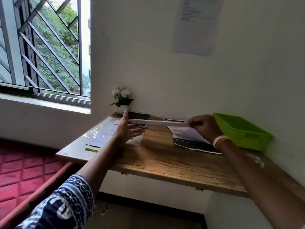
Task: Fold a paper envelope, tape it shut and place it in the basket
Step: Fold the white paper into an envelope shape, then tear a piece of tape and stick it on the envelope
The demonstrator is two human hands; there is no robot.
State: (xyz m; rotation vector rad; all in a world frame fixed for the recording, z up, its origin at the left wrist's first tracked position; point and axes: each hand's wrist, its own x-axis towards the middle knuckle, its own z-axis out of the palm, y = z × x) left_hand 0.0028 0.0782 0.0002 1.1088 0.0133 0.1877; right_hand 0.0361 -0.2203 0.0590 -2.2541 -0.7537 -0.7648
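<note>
A folded white paper envelope (158,122) hangs edge-on above the wooden desk, held level. My right hand (203,127) is shut on its right end, just left of the green basket (244,131). My left hand (127,129) is open with fingers spread at the envelope's left end; whether it touches the paper I cannot tell. The basket stands at the desk's right side against the wall and looks empty inside.
Printed sheets (194,139) lie on the wooden desk (165,161) under my right hand. A plastic sleeve with papers and a yellow pad (99,138) lie at the left. A small potted plant (121,100) and a dark object (138,116) stand by the wall. A red mattress (21,171) is lower left.
</note>
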